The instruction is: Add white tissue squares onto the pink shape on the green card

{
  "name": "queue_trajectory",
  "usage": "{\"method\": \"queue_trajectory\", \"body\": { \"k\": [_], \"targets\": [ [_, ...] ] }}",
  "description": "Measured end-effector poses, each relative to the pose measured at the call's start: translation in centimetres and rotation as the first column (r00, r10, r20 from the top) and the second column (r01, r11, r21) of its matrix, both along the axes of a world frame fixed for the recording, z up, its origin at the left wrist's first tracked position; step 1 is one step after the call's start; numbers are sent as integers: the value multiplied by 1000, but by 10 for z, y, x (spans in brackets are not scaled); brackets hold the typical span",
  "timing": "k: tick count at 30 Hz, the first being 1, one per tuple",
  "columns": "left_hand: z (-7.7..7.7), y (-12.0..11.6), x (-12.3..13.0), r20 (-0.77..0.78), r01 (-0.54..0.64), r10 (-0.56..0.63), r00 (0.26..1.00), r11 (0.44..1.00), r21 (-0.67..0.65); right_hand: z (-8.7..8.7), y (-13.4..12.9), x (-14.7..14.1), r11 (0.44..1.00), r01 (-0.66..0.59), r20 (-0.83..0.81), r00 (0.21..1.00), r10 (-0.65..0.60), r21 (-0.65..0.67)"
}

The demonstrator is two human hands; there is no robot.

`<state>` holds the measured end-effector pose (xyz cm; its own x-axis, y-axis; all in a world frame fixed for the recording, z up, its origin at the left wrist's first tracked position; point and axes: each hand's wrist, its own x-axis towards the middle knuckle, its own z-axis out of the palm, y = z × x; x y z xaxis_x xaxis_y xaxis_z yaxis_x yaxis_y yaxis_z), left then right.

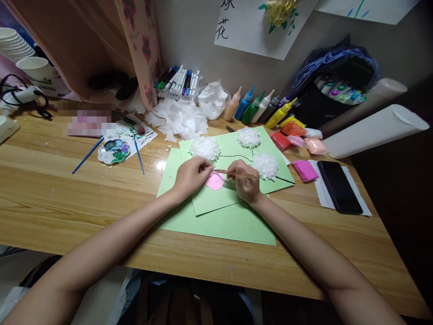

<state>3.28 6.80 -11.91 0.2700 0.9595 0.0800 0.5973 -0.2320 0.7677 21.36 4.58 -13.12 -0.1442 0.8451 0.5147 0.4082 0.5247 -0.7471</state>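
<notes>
Two green sheets point(216, 221) overlap on the wooden table, the upper one bearing white fluffy paper flowers point(264, 166) and thin black drawn lines. A pink paper piece point(215, 181) lies on the upper sheet between my hands. My right hand point(244, 179) is closed round a thin wooden stick point(221, 171) that points left across the top of the pink piece. At the pink piece's upper left edge, my left hand point(194, 176) has its thumb and forefinger pinched together near the stick's tip. What these fingertips hold is too small to make out.
White tissue scraps point(182, 119), markers point(179, 81) and paint bottles point(251, 107) line the back. A palette point(114, 150) and brushes point(138, 154) lie left. To the right are clay packets point(305, 170), a phone point(340, 187) and a white bottle point(375, 131).
</notes>
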Motion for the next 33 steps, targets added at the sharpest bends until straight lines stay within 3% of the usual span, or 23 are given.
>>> {"method": "queue_trajectory", "body": {
  "k": [20, 33],
  "targets": [
    [-1, 0, 1, 1, 1, -1, 1000, 1000, 9, -3, -1, -2, 998, 66, -92, 993, -68, -20],
    [-2, 0, 1, -6, 3, -3, 1000, 999, 34, 0, 2, -6, 986, 106, -220, 967, -132, -128]
  ]
}}
